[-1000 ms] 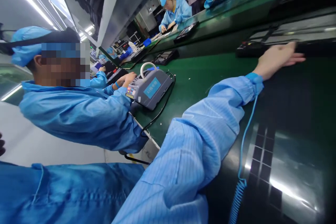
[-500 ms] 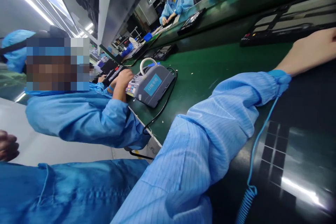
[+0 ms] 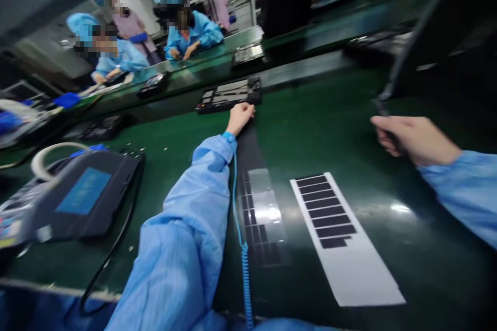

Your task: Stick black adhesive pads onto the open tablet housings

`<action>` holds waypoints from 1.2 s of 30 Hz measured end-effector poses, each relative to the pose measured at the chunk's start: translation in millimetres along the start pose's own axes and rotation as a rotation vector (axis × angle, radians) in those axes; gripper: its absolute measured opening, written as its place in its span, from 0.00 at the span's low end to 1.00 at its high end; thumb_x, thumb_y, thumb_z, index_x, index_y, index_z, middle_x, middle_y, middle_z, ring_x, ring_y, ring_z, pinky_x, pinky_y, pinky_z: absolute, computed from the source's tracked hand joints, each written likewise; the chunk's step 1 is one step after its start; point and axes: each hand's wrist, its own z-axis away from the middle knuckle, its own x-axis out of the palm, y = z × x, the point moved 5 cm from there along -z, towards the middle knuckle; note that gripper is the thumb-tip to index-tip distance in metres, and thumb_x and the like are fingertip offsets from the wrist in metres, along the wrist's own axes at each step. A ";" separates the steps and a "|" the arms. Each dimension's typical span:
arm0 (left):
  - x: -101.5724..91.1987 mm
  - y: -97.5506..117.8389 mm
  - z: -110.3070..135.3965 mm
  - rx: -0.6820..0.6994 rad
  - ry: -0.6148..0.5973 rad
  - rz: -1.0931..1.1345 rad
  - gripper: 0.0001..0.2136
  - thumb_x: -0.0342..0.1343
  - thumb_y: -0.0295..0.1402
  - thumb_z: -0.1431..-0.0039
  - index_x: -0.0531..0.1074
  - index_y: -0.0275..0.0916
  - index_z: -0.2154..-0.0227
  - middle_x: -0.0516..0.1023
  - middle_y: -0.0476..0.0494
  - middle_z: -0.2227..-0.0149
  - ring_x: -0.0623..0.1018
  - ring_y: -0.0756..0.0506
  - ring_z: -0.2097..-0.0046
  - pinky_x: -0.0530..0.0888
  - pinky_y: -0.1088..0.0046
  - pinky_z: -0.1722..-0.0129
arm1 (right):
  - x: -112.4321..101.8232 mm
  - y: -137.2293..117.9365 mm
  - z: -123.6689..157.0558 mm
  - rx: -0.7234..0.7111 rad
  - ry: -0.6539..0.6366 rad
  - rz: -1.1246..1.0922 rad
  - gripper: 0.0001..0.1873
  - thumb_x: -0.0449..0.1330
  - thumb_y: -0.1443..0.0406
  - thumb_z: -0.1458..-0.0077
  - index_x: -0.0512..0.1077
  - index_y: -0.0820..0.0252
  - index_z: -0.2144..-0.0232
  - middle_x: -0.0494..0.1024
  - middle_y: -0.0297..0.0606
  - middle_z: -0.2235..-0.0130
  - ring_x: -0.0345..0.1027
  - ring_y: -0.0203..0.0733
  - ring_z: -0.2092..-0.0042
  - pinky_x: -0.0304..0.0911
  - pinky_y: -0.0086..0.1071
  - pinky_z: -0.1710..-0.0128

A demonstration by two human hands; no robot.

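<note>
My left hand (image 3: 239, 118) rests on the green belt with its fingers curled, just short of a black tray (image 3: 229, 94). A blue wrist strap circles that wrist, and its coiled blue cord (image 3: 244, 274) hangs down. My right hand (image 3: 411, 137) pinches a thin dark piece (image 3: 384, 111) at the right. Below it, a white strip (image 3: 341, 253) printed with several black bars lies on a glossy black sheet (image 3: 430, 264), apart from both hands. The dark piece's far end is hard to make out.
A grey device with a blue label (image 3: 83, 191) and a white loop handle stands at the left on the green belt (image 3: 310, 98). Further black trays sit along the line. Co-workers (image 3: 190, 31) in blue smocks work across the belt.
The view has swung. My left hand has moved off the far black tray toward the middle, my right hand has entered view holding the dark piece, and the nearby co-worker has left the frame.
</note>
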 end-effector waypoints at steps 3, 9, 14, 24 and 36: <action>-2.3 -1.1 -0.1 0.008 -0.006 -0.001 0.12 0.43 0.32 0.45 0.70 0.32 0.74 0.75 0.43 0.74 0.72 0.49 0.68 0.65 0.77 0.64 | -5.3 6.5 1.5 0.096 -0.048 -0.163 0.18 0.51 0.61 0.45 0.56 0.61 0.83 0.56 0.28 0.88 0.48 0.25 0.87 0.43 0.24 0.87; -0.8 44.5 12.2 0.068 -0.188 -0.067 0.10 0.45 0.31 0.48 0.70 0.31 0.73 0.74 0.42 0.72 0.71 0.48 0.68 0.65 0.76 0.67 | 1.4 5.5 -11.5 -0.025 -0.075 -0.158 0.19 0.56 0.57 0.50 0.58 0.63 0.84 0.57 0.29 0.85 0.51 0.26 0.83 0.44 0.22 0.85; 18.6 145.6 88.6 0.523 -0.627 -0.151 0.10 0.52 0.36 0.48 0.71 0.36 0.66 0.73 0.47 0.65 0.70 0.48 0.63 0.65 0.74 0.59 | 1.8 8.7 -20.4 -0.134 -0.224 -0.152 0.22 0.57 0.52 0.54 0.57 0.63 0.85 0.56 0.29 0.85 0.49 0.26 0.83 0.43 0.24 0.83; 27.6 119.5 210.6 0.696 -0.558 -0.361 0.23 0.43 0.39 0.41 0.52 0.33 0.45 0.47 0.38 0.40 0.51 0.39 0.42 0.57 0.59 0.44 | 6.2 -4.4 -4.1 -0.217 -0.541 -0.258 0.25 0.58 0.50 0.58 0.55 0.62 0.88 0.54 0.27 0.90 0.44 0.24 0.87 0.36 0.24 0.87; 34.5 117.6 210.5 0.695 -0.522 -0.297 0.23 0.43 0.35 0.43 0.53 0.32 0.46 0.49 0.37 0.41 0.51 0.40 0.41 0.56 0.57 0.43 | -4.1 4.5 -14.9 -0.086 -0.585 -0.375 0.25 0.61 0.51 0.64 0.54 0.61 0.89 0.50 0.25 0.92 0.40 0.24 0.90 0.34 0.22 0.91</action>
